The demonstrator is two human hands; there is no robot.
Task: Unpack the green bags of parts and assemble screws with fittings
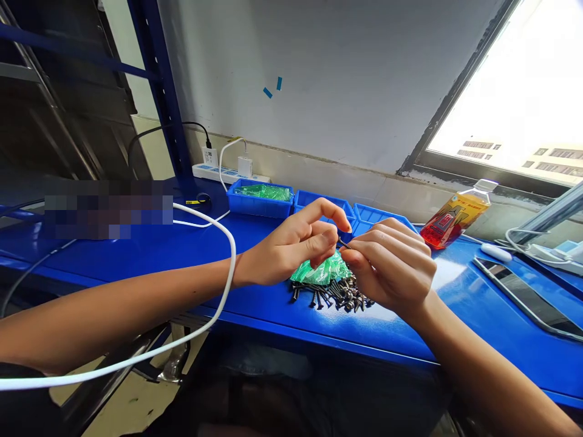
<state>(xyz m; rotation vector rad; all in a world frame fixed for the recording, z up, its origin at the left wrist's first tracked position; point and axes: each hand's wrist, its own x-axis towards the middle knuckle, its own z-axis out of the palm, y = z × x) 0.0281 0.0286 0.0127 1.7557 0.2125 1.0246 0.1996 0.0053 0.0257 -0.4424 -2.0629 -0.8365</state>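
Note:
A dark screw (345,244) spans the small gap between my two hands above the blue table. My right hand (394,264) pinches one end between thumb and fingertips. The screw's other end meets the thumb and curled fingers of my left hand (303,246), which are closed, while its index finger arches above. Below the hands lies a pile of dark screws (339,294), several of them loose at the front. Against the pile rest green plastic bags (323,270), partly hidden by my hands.
Three blue bins line the back: a left bin (259,207) with green bags, a middle bin (348,212) and a right bin (378,215). A drink bottle (458,215) and phone (531,297) are on the right. A white cable (232,255) loops over my left forearm near a power strip (214,173).

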